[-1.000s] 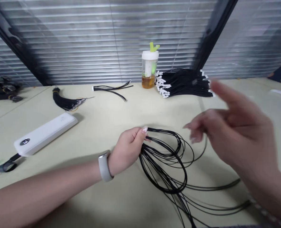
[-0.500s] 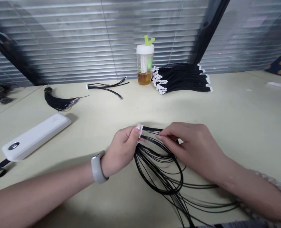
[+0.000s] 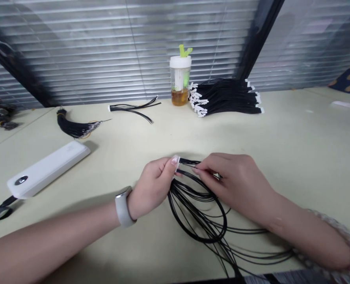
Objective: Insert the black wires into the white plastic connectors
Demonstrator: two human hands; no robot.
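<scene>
My left hand [image 3: 155, 183], with a grey watch at the wrist, pinches a white connector [image 3: 177, 162] between thumb and fingers. Black wires [image 3: 203, 236] run out of it to the right and hang in loops over the table. Just right of the connector, my right hand [image 3: 231, 181] pinches a thin black wire [image 3: 189, 165] between thumb and index finger. The wire's tip is too small to make out.
Behind stand a bottle [image 3: 180, 83] and a pile of black cables [image 3: 228, 96] with white connectors. A few loose wires [image 3: 133, 107], a tied black bundle [image 3: 74, 127] and a white device [image 3: 49, 167] lie to the left on the table [image 3: 127, 146].
My right hand has moved slightly left, closer to the connector. My left hand and the connector have shifted slightly right. The hold of both hands looks the same.
</scene>
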